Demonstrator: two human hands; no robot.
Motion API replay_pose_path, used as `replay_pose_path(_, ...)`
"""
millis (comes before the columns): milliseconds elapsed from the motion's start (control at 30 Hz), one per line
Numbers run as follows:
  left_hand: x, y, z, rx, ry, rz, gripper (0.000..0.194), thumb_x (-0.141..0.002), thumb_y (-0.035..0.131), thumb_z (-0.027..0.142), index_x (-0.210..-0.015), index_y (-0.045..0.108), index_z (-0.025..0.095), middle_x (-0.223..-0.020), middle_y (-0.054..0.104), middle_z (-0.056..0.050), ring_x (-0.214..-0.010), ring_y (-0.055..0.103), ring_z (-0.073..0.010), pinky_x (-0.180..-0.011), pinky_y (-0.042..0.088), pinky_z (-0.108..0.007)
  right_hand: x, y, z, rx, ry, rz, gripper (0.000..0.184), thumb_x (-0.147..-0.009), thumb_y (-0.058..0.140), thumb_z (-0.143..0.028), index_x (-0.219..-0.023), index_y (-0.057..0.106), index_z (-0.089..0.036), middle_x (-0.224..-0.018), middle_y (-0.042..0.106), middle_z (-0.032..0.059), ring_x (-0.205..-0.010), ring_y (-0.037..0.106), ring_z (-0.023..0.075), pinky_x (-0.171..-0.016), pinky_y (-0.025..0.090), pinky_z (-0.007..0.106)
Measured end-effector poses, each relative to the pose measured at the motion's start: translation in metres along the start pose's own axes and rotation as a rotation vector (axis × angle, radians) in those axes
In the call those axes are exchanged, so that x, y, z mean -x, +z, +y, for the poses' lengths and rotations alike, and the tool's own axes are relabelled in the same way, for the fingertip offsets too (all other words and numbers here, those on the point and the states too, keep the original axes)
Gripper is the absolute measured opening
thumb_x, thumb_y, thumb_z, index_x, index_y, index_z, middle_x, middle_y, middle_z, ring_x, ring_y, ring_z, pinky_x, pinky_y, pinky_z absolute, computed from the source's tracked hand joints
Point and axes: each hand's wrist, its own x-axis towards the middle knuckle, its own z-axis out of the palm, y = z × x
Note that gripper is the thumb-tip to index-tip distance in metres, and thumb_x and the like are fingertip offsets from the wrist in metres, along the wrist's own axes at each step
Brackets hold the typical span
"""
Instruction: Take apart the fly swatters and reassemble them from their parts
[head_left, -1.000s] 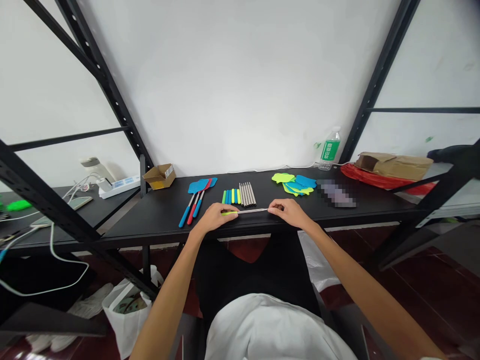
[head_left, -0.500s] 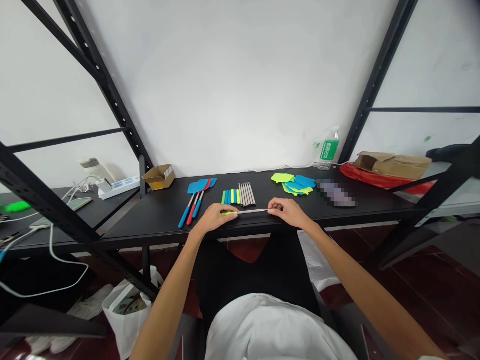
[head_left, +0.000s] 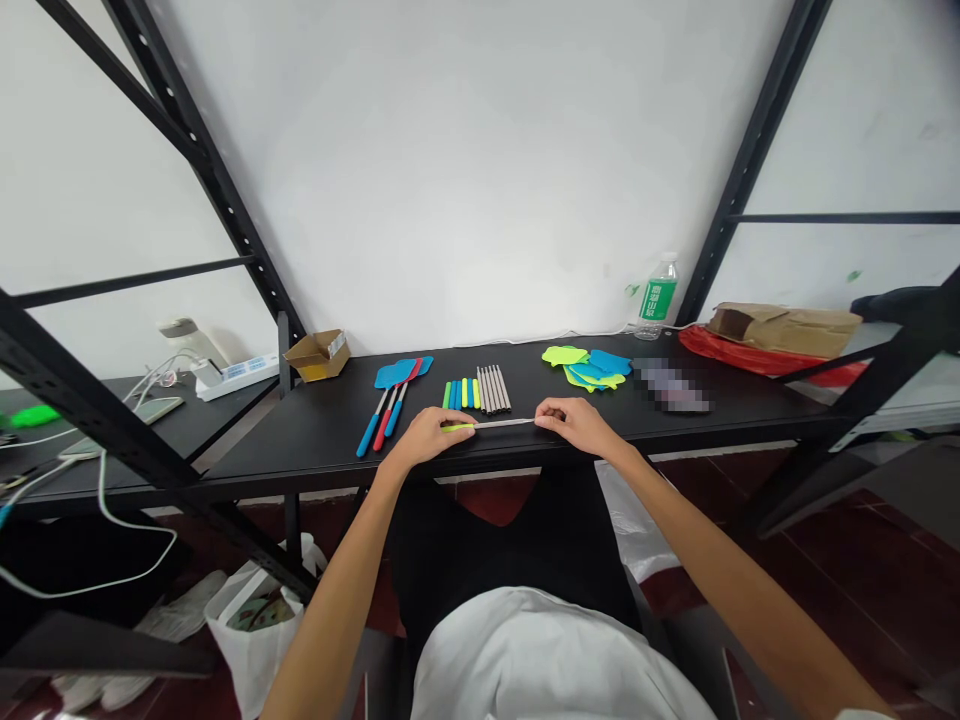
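Note:
Over the front of the black table (head_left: 315,430), my left hand (head_left: 426,436) grips the lime-green handle (head_left: 459,427) of a thin metal rod (head_left: 504,423). My right hand (head_left: 576,423) pinches the rod's other end. The rod lies level between the two hands. Just behind it lie several coloured handles (head_left: 461,393) and several bare metal rods (head_left: 494,388) in a row. Three finished swatters (head_left: 394,395) with blue and red handles lie to the left. A pile of lime and blue swatter heads (head_left: 589,366) is to the right.
A small cardboard box (head_left: 319,353) sits at the back left. A water bottle (head_left: 657,297) stands by the wall. Brown paper on a red bag (head_left: 780,335) fills the right end. Black shelf struts (head_left: 187,130) slant on both sides. A power strip (head_left: 232,371) and cables lie left.

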Motion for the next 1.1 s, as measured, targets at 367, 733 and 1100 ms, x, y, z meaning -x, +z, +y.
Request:
replay_pose_path(367,0.0007,0.0,0.003,-0.002,-0.022,0.006,0.041,-0.085,0.059,0.055,-0.103,0.079,0.024,-0.109,0.075,-0.004,-0.102,0.068,-0.0269,-0.093,0.051,-0.032,-0.0003,0.0017,0.0,-0.035,-0.003,0.019,0.02,-0.088,0.059,-0.043,-0.091,0.069,-0.026,-0.082,0.072,0.0015,-0.07,0.061,0.0177,-0.063,0.039,0.029)
replay_pose_path(733,0.0,0.0003,0.0009,0.002,0.002,0.004,0.038,-0.087,0.058,0.053,-0.103,0.078,0.024,-0.107,0.076,-0.003,-0.1,0.069,-0.0253,-0.09,0.051,-0.03,-0.0003,0.0034,0.0052,-0.133,0.009,0.022,0.011,-0.084,0.06,-0.032,-0.09,0.063,-0.025,-0.078,0.069,0.0,-0.07,0.062,0.0172,-0.066,0.043,0.029)
replay_pose_path(1100,0.0005,0.0001,0.0028,0.02,-0.018,0.003,0.041,-0.085,0.058,0.055,-0.103,0.078,0.024,-0.11,0.075,-0.004,-0.103,0.068,-0.0276,-0.093,0.051,-0.033,-0.0004,0.0025,0.0059,-0.115,-0.02,0.013,0.013,-0.085,0.06,-0.035,-0.09,0.067,-0.025,-0.081,0.071,0.0009,-0.073,0.063,0.0181,-0.068,0.044,0.03)
